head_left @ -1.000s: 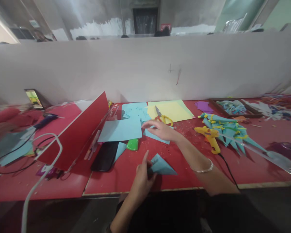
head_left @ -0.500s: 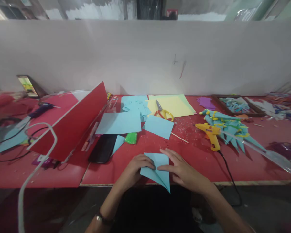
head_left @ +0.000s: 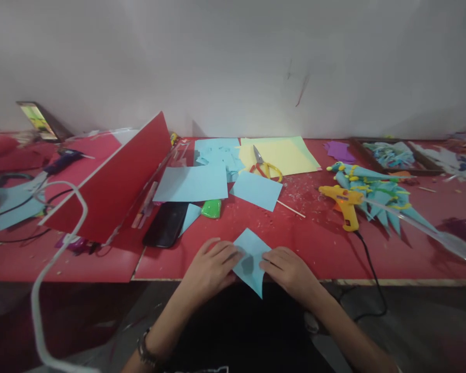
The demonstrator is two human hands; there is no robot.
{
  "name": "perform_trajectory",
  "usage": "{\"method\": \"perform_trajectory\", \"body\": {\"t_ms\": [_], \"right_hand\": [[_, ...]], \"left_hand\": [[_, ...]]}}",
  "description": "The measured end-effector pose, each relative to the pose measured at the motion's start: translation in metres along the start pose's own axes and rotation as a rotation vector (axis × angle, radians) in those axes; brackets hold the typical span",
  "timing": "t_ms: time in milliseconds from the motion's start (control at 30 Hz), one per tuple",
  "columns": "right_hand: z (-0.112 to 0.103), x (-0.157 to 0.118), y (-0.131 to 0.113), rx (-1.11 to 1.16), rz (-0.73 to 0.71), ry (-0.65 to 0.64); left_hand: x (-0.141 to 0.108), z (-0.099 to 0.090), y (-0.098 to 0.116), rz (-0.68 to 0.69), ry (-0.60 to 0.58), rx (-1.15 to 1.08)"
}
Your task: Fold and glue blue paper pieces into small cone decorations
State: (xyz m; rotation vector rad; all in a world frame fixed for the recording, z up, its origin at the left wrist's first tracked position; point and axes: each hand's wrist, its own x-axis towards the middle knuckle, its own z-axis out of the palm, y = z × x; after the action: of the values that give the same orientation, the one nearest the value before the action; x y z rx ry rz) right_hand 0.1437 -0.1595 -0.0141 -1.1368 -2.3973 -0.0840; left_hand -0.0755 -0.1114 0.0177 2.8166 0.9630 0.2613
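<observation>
A light-blue sheet of paper (head_left: pixel 250 255) is held at the table's front edge, one corner pointing away from me and a curled corner hanging towards my lap. My left hand (head_left: pixel 216 264) grips its left side with the fingers on top. On the opposite side, my right hand (head_left: pixel 286 267) pinches the edge between thumb and fingers. Beyond the hands lie two more blue sheets (head_left: pixel 192 182), a small green packet (head_left: pixel 211 208) and a thin white stick (head_left: pixel 291 209).
A yellow glue gun (head_left: pixel 345 202) with a black cord rests at right, beside blue paper cones (head_left: pixel 376 194). Scissors (head_left: pixel 263 165) lie on yellow paper (head_left: pixel 291 155). A black phone (head_left: pixel 165 225) and an upright red board (head_left: pixel 120 181) stand to the left.
The paper has turned so a corner points away from me. My right hand has gone from spread fingers over the sheet to pinching its right edge. My view has tilted down.
</observation>
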Motion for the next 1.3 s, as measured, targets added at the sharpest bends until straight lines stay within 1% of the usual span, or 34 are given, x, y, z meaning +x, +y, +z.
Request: {"method": "perform_trajectory", "body": {"t_ms": [100,167,267,367,467,600,700,933,1167,1300], "right_hand": [[-0.001,-0.001,0.001,0.085,0.075,-0.008],[-0.002,-0.002,0.002,0.164,0.125,-0.021],[-0.003,-0.001,0.004,0.284,0.214,-0.058],[-0.003,0.002,0.007,0.351,0.308,-0.066],[-0.002,0.006,0.010,0.362,0.407,-0.077],[0.002,0.010,0.011,0.262,0.506,-0.085],[0.005,0.011,0.010,0.149,0.531,-0.099],[0.006,0.014,0.010,0.022,0.528,-0.141],[0.008,0.016,0.009,-0.041,0.542,-0.138],[0.009,0.019,0.010,-0.084,0.542,-0.161]], "left_hand": [[-0.001,0.005,0.005,-0.055,0.021,0.055],[-0.002,0.012,0.006,-0.029,0.043,0.035],[-0.004,0.025,0.006,-0.001,0.146,-0.041],[-0.003,0.033,0.006,-0.058,0.264,-0.136],[0.000,0.035,0.004,-0.149,0.302,-0.198],[0.003,0.034,0.004,-0.275,0.300,-0.191],[0.006,0.033,0.006,-0.347,0.288,-0.168],[0.009,0.030,0.006,-0.440,0.272,-0.096],[0.009,0.031,0.008,-0.494,0.234,-0.072],[0.010,0.030,0.008,-0.506,0.212,-0.062]]}}
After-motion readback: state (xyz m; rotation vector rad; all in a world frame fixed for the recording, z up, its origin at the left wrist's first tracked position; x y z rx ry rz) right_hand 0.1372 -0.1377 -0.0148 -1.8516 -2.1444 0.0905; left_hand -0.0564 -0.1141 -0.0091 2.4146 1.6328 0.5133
